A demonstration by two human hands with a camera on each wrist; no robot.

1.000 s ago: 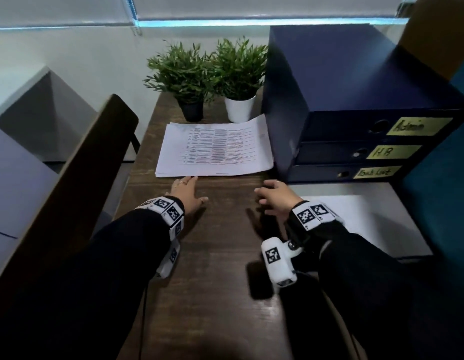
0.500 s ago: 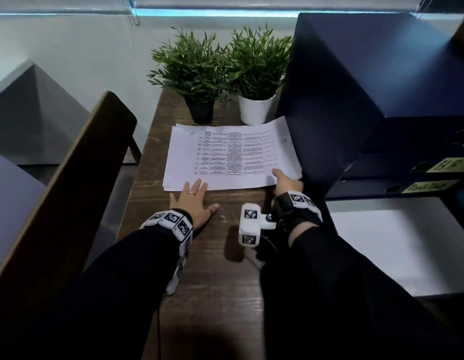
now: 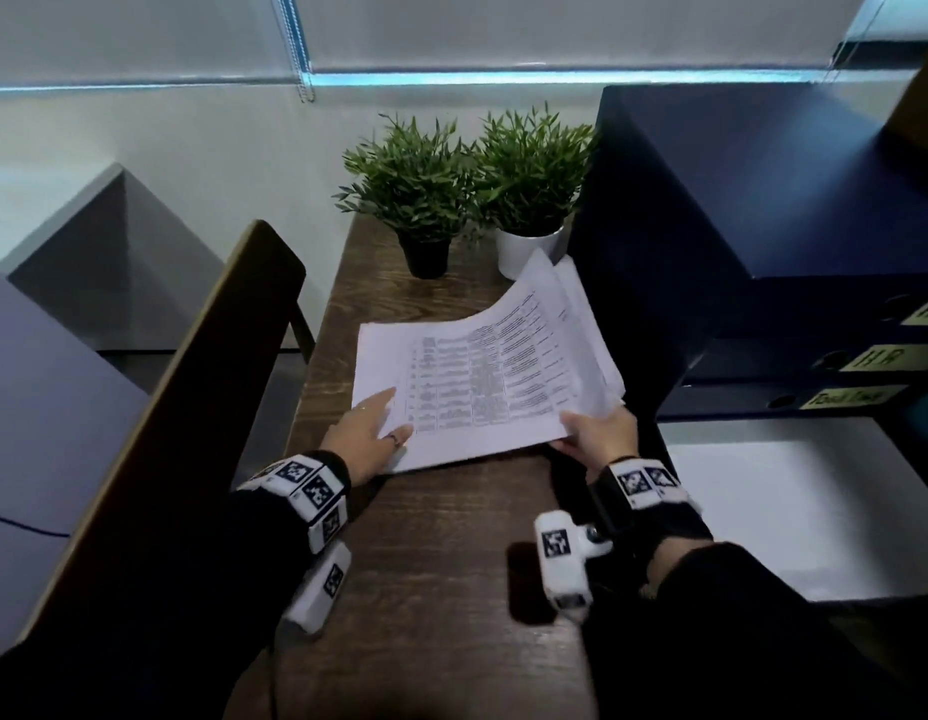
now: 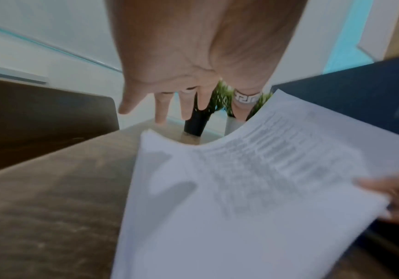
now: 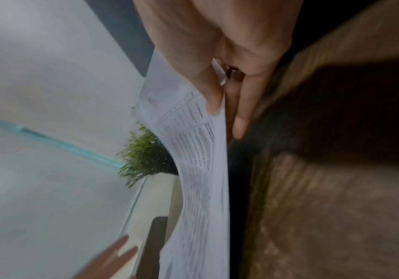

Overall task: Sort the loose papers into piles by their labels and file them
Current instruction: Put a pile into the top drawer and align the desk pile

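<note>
A stack of white papers [image 3: 482, 376] printed with tables lies on the wooden desk [image 3: 441, 563], its right side lifted and curled up. My right hand [image 3: 591, 433] pinches the stack's near right corner. In the right wrist view the thumb [image 5: 208, 98] is on top of the papers [image 5: 200, 160] and the fingers are underneath. My left hand [image 3: 378, 423] is open, fingers straight over the near left corner. In the left wrist view it [image 4: 193, 75] hovers above the papers [image 4: 241, 198]. Yellow labels "HR" [image 3: 882, 358] and "Task List" [image 3: 849, 397] mark dark blue file boxes on the right.
The dark blue file cabinet [image 3: 737, 200] stands right beside the papers. A black-potted plant [image 3: 420, 200] and a white-potted plant [image 3: 529, 174] stand behind the stack. A dark chair back [image 3: 202, 407] runs along the desk's left edge. A white surface [image 3: 789, 511] lies at the right.
My right hand reached the stack's near right corner, took hold and lifted that side off the desk. My left hand moved forward over the left corner.
</note>
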